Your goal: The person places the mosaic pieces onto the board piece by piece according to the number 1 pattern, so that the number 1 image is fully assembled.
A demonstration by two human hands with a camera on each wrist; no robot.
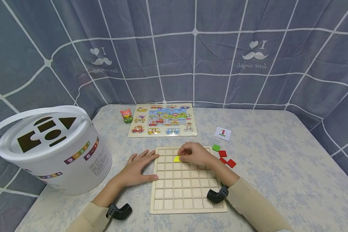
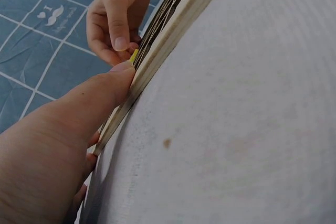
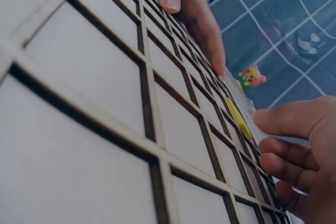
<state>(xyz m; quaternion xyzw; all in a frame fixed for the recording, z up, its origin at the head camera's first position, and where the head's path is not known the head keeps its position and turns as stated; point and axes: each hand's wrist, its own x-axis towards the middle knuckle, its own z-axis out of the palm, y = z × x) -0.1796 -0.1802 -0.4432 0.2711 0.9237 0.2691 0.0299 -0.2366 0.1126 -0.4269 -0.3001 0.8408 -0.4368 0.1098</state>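
A wooden grid board (image 1: 191, 211) lies flat on the table. One yellow square tile (image 1: 177, 159) sits near its top left, looking slightly raised above the grid in the left wrist view. My right hand (image 1: 195, 154) reaches over the board's upper part, thumb and bent fingertips right at the tile. In the right wrist view, a gap separates that thumb (image 3: 278, 119) from the fingers below it, with the yellow tile (image 3: 239, 118) just beyond the thumb tip. My left hand (image 1: 137, 170) is spread along the board's left side, its thumb on the edge.
Right of the board lie a green tile (image 1: 216, 148) and several red tiles (image 1: 231, 163), below a small pattern card (image 1: 223, 133). Behind it are a vehicle picture puzzle (image 1: 162, 133) and a pink-headed toy figure (image 1: 126, 115). A large white bucket (image 1: 75, 174) stands at left.
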